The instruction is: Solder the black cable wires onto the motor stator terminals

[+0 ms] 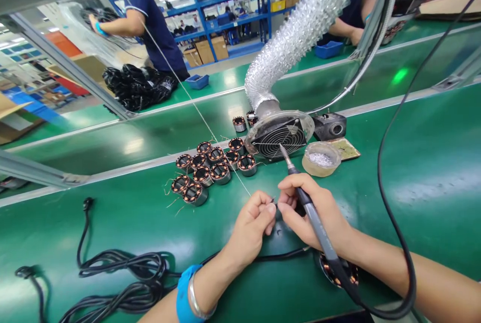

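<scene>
My right hand (315,208) is closed around a soldering iron (313,218), whose tip points up and away toward the round fan guard. Its thumb and forefinger also meet at a small dark piece (275,203) between both hands. My left hand (251,223) pinches at that same piece; its kind is too small to tell. A thin pale wire (210,130) slants down from above to the left fingers. Under my right wrist lies a wound copper stator (340,269), partly hidden. A black power cable (280,257) runs beneath my hands.
Several stators (220,173) with loose wire ends stand ahead. Behind the iron are a fan (280,140) on a silver duct (289,37), a bowl (321,165) of solder bits and a black iron stand (330,126). Coiled cables (128,268) lie left. Co-workers (146,27) stand across the bench.
</scene>
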Motion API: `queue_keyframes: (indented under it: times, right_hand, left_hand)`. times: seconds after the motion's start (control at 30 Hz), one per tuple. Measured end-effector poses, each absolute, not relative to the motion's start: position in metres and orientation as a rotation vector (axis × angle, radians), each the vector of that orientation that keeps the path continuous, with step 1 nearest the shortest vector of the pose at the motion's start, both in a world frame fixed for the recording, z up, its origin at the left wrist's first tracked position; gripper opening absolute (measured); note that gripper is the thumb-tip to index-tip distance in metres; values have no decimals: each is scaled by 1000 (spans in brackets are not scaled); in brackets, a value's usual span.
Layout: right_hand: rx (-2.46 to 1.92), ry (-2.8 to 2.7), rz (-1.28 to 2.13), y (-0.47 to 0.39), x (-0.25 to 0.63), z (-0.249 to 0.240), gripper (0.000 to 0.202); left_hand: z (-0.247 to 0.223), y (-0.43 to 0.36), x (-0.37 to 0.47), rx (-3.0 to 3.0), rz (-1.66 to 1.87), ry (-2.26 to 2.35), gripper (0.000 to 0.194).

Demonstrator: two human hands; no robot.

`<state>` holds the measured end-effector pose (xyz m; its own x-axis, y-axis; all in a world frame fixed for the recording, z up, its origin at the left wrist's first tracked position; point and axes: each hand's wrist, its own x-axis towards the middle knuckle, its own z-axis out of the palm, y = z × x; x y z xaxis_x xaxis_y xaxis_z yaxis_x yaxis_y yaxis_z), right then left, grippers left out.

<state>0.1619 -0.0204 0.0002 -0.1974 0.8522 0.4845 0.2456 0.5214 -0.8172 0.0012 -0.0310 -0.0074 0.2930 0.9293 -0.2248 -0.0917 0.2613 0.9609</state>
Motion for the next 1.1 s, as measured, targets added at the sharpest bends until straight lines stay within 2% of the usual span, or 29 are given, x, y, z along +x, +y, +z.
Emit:
queue_keyframes:
  times: [0.4,0.57,0.7,0.83,1.1]
  right_hand:
    - [-880,-1823,642,-23,162,-5,28]
    - [-795,-1912,392,-17,170,0,33]
    - [-618,-2009,457,-9,172,2,28]
    - [-672,-1980,495,-6,176,1,19]
    - [-703,-2001,390,-2,190,-3,30]
  left_hand:
    - [-10,-26,-1,1040,900,1042,44]
    - [-3,-22,-9,1462,729,1142,30]
    - [3,-25,-8,1637,623,1112,21]
    - [10,-25,-8,1710,554,1155,22]
    - [9,-18,-13,1676,604,1150,25]
